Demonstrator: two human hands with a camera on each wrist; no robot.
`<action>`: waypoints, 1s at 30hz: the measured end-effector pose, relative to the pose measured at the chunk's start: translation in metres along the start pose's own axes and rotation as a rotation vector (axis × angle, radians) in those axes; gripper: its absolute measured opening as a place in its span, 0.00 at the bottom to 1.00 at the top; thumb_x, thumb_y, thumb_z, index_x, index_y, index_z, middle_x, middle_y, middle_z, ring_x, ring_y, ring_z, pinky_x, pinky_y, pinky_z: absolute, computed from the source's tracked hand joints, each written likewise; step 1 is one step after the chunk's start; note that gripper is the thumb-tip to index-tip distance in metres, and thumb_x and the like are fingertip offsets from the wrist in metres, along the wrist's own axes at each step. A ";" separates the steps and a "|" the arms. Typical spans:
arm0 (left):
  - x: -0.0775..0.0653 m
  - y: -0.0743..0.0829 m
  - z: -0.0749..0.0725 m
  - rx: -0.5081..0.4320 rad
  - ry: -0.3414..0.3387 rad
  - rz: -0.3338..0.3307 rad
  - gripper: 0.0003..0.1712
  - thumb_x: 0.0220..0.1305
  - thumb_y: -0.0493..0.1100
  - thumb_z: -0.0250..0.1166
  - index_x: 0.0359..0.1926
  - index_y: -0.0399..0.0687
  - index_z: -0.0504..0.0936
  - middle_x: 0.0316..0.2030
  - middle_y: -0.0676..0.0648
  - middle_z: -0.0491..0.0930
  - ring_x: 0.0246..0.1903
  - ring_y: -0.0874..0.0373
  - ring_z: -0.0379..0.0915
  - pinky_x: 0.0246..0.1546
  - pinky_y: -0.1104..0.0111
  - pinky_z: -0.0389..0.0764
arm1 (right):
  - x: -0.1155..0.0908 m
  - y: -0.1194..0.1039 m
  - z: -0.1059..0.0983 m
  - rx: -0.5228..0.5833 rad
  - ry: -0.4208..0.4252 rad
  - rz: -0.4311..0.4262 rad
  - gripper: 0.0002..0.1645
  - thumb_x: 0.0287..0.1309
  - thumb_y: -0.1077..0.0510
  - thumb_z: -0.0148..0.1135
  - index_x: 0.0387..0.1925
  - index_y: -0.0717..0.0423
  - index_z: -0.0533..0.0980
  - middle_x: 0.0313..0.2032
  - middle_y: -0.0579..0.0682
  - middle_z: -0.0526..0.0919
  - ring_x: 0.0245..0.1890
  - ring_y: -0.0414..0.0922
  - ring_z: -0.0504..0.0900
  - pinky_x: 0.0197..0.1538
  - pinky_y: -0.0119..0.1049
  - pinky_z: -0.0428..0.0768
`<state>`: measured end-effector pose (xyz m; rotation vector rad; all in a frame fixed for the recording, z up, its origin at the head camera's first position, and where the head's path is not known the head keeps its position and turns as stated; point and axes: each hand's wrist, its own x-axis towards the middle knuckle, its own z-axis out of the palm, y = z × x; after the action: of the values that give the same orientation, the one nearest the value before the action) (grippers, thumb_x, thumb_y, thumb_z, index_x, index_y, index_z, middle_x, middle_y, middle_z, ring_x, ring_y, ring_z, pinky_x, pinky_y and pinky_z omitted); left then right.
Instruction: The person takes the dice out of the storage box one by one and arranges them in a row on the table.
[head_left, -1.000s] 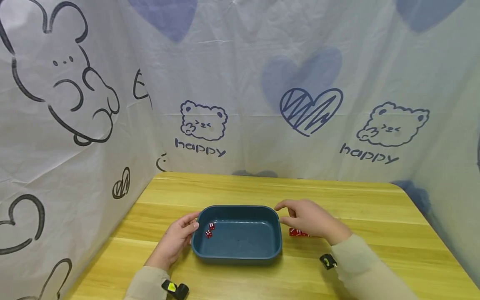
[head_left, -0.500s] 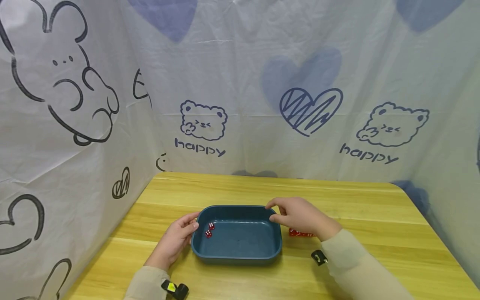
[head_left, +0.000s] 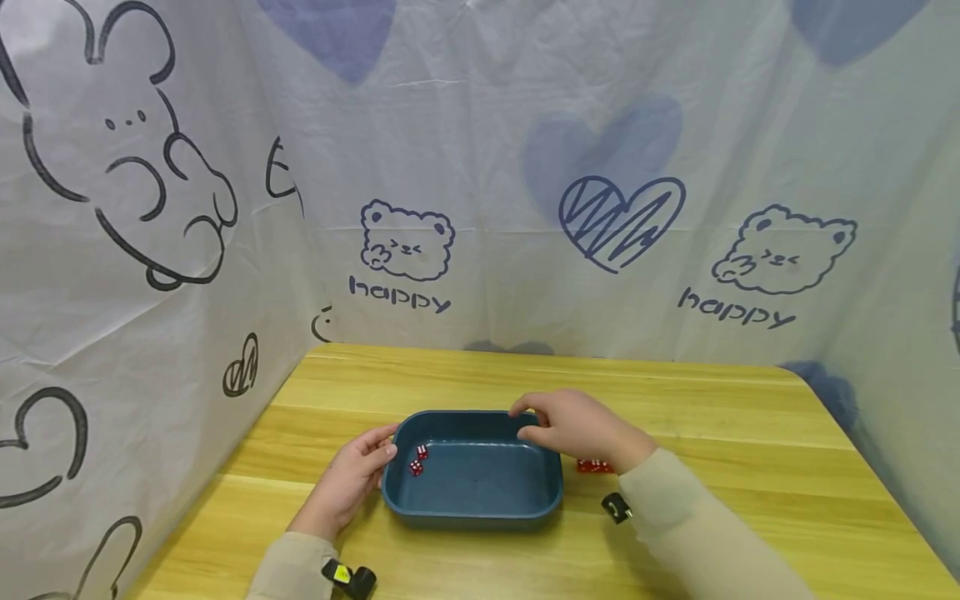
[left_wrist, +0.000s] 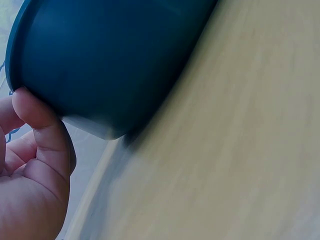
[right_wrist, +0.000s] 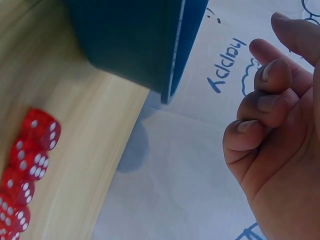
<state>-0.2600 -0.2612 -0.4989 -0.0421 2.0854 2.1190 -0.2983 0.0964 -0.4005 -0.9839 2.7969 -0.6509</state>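
A dark blue, rounded rectangular plastic tub sits upright on the wooden table. Two red dice with white pips lie inside at its left end, one die just in front of the other. My left hand holds the tub's left end, thumb at the rim; the left wrist view shows that thumb close up. Over the tub's far right corner hovers my right hand, thumb and index finger apart, nothing between them. In the right wrist view its other fingers are curled loosely.
A row of several red dice rests on the table right of the tub, partly hidden by the right wrist; the right wrist view shows the row closer. Behind the table hangs a white printed cloth.
My right hand has moved left from beside the tub's right end to over its far right corner. The left hand, the tub and the dice inside have stayed in place.
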 end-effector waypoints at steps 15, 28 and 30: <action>0.001 -0.002 -0.001 0.006 0.008 0.012 0.26 0.76 0.38 0.57 0.71 0.37 0.68 0.48 0.40 0.73 0.35 0.56 0.73 0.31 0.72 0.77 | 0.025 -0.022 0.004 -0.017 -0.055 0.000 0.21 0.65 0.42 0.66 0.58 0.38 0.80 0.23 0.40 0.75 0.22 0.40 0.74 0.28 0.36 0.74; 0.003 -0.003 -0.003 0.004 0.000 0.016 0.26 0.76 0.38 0.57 0.71 0.38 0.69 0.46 0.40 0.72 0.32 0.57 0.71 0.30 0.72 0.76 | 0.039 -0.035 0.005 -0.045 -0.088 -0.044 0.20 0.67 0.43 0.65 0.58 0.40 0.81 0.25 0.37 0.77 0.24 0.39 0.75 0.31 0.36 0.76; 0.003 -0.002 -0.003 0.004 -0.002 0.013 0.26 0.76 0.38 0.57 0.72 0.38 0.68 0.46 0.41 0.72 0.31 0.58 0.70 0.29 0.72 0.76 | 0.043 -0.037 0.006 -0.066 -0.095 -0.061 0.20 0.67 0.43 0.64 0.58 0.40 0.81 0.27 0.36 0.78 0.26 0.39 0.75 0.33 0.37 0.76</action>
<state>-0.2626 -0.2635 -0.5018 -0.0258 2.0947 2.1211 -0.3101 0.0420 -0.3882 -1.0855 2.7314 -0.5081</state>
